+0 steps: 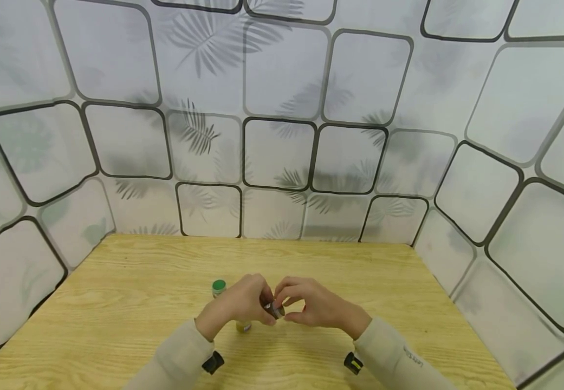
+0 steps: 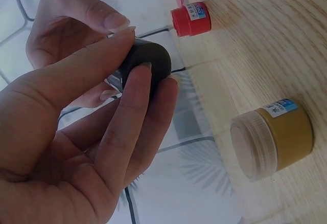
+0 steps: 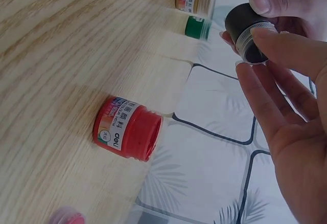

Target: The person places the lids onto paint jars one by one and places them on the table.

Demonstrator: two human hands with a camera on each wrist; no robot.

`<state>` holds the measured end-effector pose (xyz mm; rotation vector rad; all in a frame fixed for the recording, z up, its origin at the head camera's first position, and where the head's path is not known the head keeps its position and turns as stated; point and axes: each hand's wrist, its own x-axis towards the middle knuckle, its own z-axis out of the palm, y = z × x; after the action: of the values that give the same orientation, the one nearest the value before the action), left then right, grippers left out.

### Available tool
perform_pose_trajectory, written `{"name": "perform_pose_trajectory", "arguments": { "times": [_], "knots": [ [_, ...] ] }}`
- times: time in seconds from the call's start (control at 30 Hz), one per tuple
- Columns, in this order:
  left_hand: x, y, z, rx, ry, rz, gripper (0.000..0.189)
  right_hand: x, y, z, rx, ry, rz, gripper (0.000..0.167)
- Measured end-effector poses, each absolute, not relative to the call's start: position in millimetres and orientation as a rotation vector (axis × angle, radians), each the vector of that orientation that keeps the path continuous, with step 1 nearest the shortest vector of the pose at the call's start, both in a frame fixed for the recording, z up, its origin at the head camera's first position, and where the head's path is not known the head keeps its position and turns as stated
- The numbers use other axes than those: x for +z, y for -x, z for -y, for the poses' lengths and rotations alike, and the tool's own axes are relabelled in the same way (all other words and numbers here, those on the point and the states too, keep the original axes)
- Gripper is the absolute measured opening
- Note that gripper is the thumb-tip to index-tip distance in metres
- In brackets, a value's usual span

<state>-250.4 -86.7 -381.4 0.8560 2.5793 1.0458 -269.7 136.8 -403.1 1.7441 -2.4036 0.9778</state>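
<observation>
Both hands meet over the table at a small black paint jar [image 1: 276,311] with a clear ribbed lid [image 3: 247,42]. My left hand [image 1: 245,298] grips the dark body of the jar, thumb on one side and fingers round the other. At the lid end, my right hand [image 1: 317,304] pinches the lid between thumb and fingertips. The jar is tilted, its lid toward the right hand. An ochre-yellow paint jar [image 2: 291,134] with its lid on stands below the left hand.
A green paint jar [image 1: 219,287] stands left of the hands. An uncapped red paint jar [image 3: 125,129] is on the table, with a pinkish clear lid [image 3: 69,217] lying near it. Patterned white cloth [image 1: 282,151] surrounds the wooden table [image 1: 116,303] at the back and sides.
</observation>
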Motion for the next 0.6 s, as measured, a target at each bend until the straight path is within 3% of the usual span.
{"name": "perform_pose_trajectory", "arguments": {
  "times": [0.6],
  "knots": [
    [-380.9,247.9,85.8,1.034,-0.87,-2.579,0.011,-401.6,267.2,-136.3,1.109,-1.693,2.504,0.02]
  ]
}}
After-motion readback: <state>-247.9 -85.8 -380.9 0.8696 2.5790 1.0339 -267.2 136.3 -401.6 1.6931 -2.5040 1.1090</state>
